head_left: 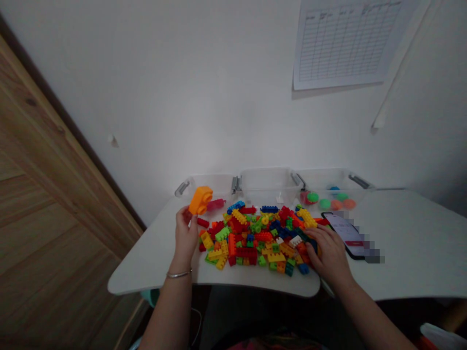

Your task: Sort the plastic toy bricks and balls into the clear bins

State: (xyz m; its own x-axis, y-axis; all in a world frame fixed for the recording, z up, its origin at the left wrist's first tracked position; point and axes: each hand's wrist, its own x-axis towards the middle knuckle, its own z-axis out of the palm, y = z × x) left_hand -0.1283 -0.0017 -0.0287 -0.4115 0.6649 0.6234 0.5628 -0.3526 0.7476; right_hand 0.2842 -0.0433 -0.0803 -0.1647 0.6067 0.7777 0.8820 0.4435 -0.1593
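A heap of small plastic building bricks (255,238) in red, yellow, green, blue and orange lies on the white table (153,257). My left hand (185,233) is raised at the heap's left edge, fingers closed on an orange block (200,199) with a round stud. My right hand (326,253) rests palm down on the heap's right side, its fingers curled among the bricks; what they grip, if anything, is hidden.
Three clear plastic bins stand along the wall: left bin (211,183), middle bin (268,182), and right bin (333,181) holding several coloured balls. A phone (346,233) lies right of the heap. A printed chart (346,41) hangs on the wall; a wooden door (44,204) is at left.
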